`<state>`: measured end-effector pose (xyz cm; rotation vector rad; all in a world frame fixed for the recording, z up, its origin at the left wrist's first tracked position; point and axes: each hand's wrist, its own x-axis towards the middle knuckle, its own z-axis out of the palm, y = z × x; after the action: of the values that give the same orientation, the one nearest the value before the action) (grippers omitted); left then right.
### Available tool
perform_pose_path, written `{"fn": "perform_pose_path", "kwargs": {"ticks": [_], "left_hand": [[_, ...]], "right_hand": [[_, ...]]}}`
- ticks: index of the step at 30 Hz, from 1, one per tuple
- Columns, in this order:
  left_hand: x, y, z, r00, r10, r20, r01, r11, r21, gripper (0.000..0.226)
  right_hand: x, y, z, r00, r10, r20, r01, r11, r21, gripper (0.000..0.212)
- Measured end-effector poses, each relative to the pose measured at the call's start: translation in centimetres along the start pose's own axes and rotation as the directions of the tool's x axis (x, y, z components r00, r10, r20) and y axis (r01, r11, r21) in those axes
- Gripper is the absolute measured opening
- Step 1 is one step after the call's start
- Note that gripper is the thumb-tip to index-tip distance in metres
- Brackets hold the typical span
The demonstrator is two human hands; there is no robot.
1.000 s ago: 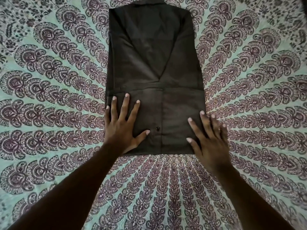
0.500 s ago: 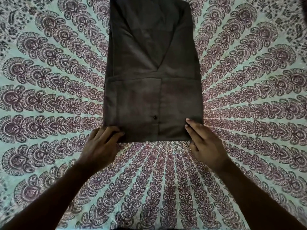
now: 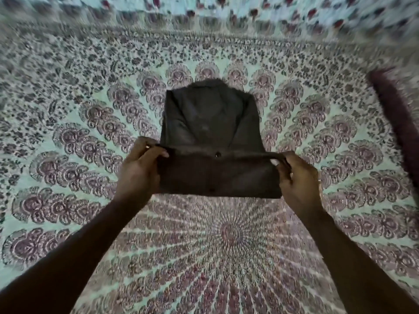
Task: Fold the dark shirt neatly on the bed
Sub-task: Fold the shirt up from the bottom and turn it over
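A patterned bedspread [image 3: 68, 137] fills almost the whole frame, pale green with rings of purple-brown paisley motifs that fan out from a round centre in the lower middle of the picture. Its far part along the top edge is blurred.

From the lower left corner a bare forearm runs up toward the centre. The left hand [image 3: 138, 171] sits just left of the middle of the frame, fingers curled and thumb pressed on top, pinching the left corner of the raised edge of the dark shirt [image 3: 210, 118].

The shirt lies in the centre of the frame on the bedspread, already narrowed into a long strip with its sides turned in. Its collar end is at the upper middle and rests flat on the cloth. The near end is lifted off the bed and held as a taut horizontal band between the two hands, its underside facing the camera. A small button [image 3: 218, 153] shows at the top edge of that band, and a second dark spot lower down, too blurred to tell what it is.

The right hand [image 3: 299, 177] is just right of centre, fingers curled and thumb on top, gripping the right corner of the lifted edge. Its forearm runs down to the lower right corner.

At the right edge, upper middle, lies a dark reddish fuzzy item [image 3: 395, 114], blurred and cut off by the frame.
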<state>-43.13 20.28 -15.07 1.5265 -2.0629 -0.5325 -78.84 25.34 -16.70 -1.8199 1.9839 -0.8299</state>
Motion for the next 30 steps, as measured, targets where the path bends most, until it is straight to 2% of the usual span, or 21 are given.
{"fn": "perform_pose_path", "kwargs": {"ticks": [3,6,9,12,16,19,21,23,25,27,30], "left_hand": [[5.7,-1.1,0.4,1.000,0.000,-0.008,0.000,1.000,0.027,0.038],[10.9,-2.2,1.1,0.998,-0.040,-0.044,0.042,0.998,0.051,0.039],[15.6,-3.6,2.2,0.995,-0.009,-0.098,0.018,0.996,0.092,0.042],[19.3,-5.3,3.8,0.991,-0.089,-0.101,0.102,0.986,0.132,0.036],[22.1,-6.5,5.4,0.984,-0.130,-0.122,0.145,0.981,0.131,0.029],[23.5,-7.4,6.3,0.983,-0.168,-0.075,0.179,0.968,0.177,0.029],[23.4,-7.9,6.8,0.979,-0.204,-0.025,0.203,0.935,0.291,0.033],[22.2,-8.0,7.4,0.987,-0.159,-0.007,0.153,0.937,0.313,0.040],[19.8,-7.3,8.2,0.996,-0.021,0.081,-0.003,0.959,0.285,0.052],[17.2,-7.0,9.7,0.980,0.080,0.184,-0.141,0.925,0.352,0.066],[14.8,-7.4,12.1,0.967,0.032,0.254,-0.151,0.873,0.464,0.079]], "right_hand": [[6.9,-0.2,1.2,0.993,-0.009,-0.116,0.014,0.999,0.044,0.027],[13.4,0.2,3.2,0.983,-0.040,-0.178,0.039,0.999,-0.010,0.019],[19.0,1.1,5.6,0.986,0.008,-0.165,-0.022,0.996,-0.086,0.021],[22.7,1.3,8.0,0.988,0.058,-0.143,-0.084,0.979,-0.184,0.025],[26.0,0.4,9.4,0.978,0.172,-0.118,-0.198,0.941,-0.274,0.026],[28.0,0.3,9.8,0.970,0.235,-0.068,-0.245,0.929,-0.279,0.028],[27.8,0.2,10.5,0.967,0.252,-0.039,-0.249,0.900,-0.358,0.044],[26.3,0.0,11.3,0.977,0.195,-0.090,-0.214,0.864,-0.456,0.054],[23.7,-0.7,12.3,0.990,0.090,-0.108,-0.127,0.896,-0.425,0.056],[20.6,-1.6,14.0,0.999,0.044,0.013,-0.036,0.937,-0.348,0.063],[16.5,-1.6,16.9,0.968,0.116,0.224,-0.024,0.927,-0.374,0.076]]}}
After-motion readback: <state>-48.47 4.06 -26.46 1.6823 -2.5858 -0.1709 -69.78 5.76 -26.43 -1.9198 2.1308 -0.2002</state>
